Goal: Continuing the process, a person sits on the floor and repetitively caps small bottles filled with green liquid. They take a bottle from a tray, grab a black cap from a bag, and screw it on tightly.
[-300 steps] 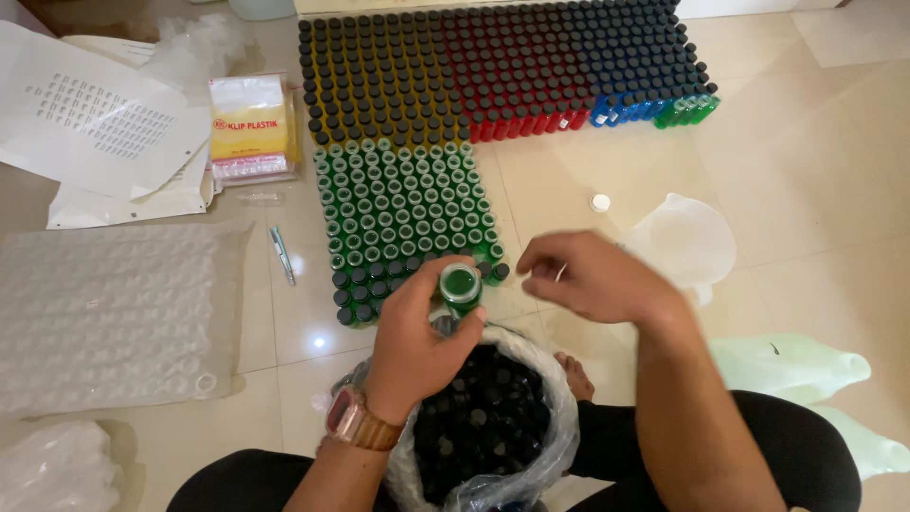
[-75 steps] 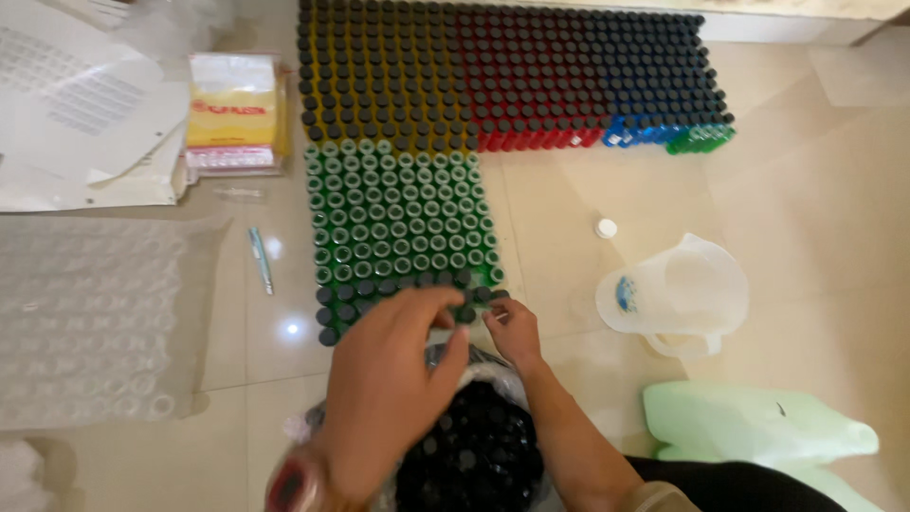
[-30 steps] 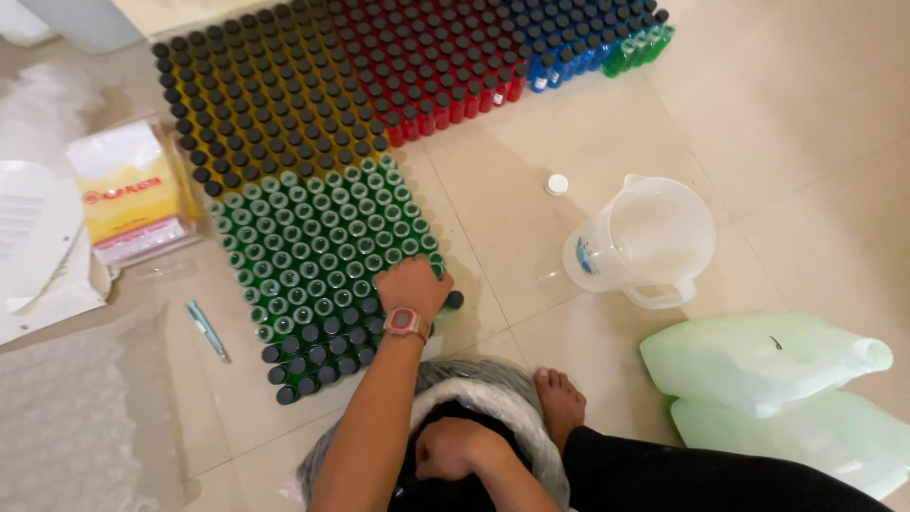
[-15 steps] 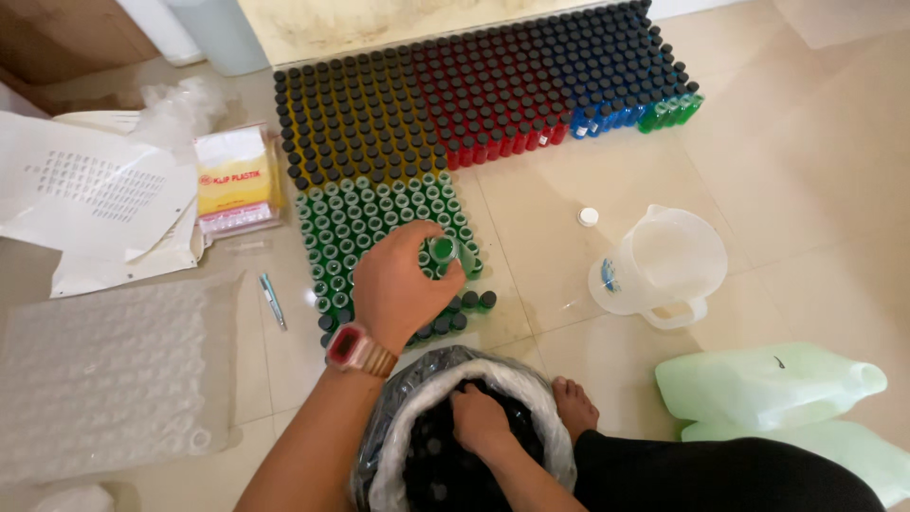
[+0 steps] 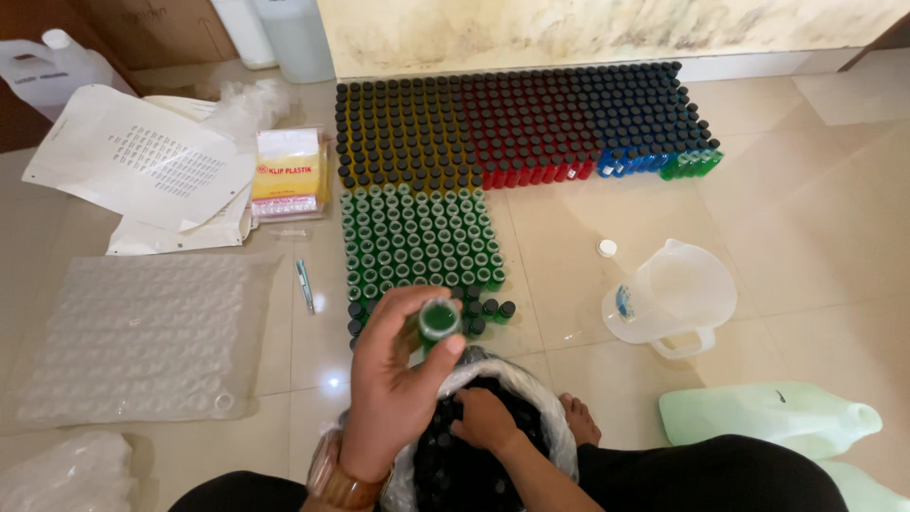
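Nearest, between the seated person's knees: a clear plastic bag [image 5: 555, 417] filled with black caps [image 5: 455, 469]. The right hand [image 5: 485, 420] is sunk into it, fingers curled down among the caps; whether they pinch one cannot be told. Just above, the left hand [image 5: 393, 389], a wristwatch [image 5: 334, 479] on its wrist, has thumb and fingers closed around a small uncapped green bottle [image 5: 439, 320], lifted upright over the bag's far edge.

Next out, on the tiled floor [image 5: 569, 246]: a block of green bottles [image 5: 417, 237], mostly open, with a few black-capped ones in its nearest rows. Left of the block lie a pen [image 5: 304, 285] and a bubbled plastic sheet [image 5: 142, 337]. To the right stand a translucent jug [image 5: 678, 299] and, near it, a small white cap [image 5: 607, 248]; pale green jerrycans [image 5: 773, 417] lie nearer the right knee.

Farthest, along the wall: capped rows of yellow bottles [image 5: 403, 142], red bottles [image 5: 531, 133] and blue bottles [image 5: 645, 118]. At far left, printed paper [image 5: 142, 156] and a packet of plastic bags [image 5: 287, 175].
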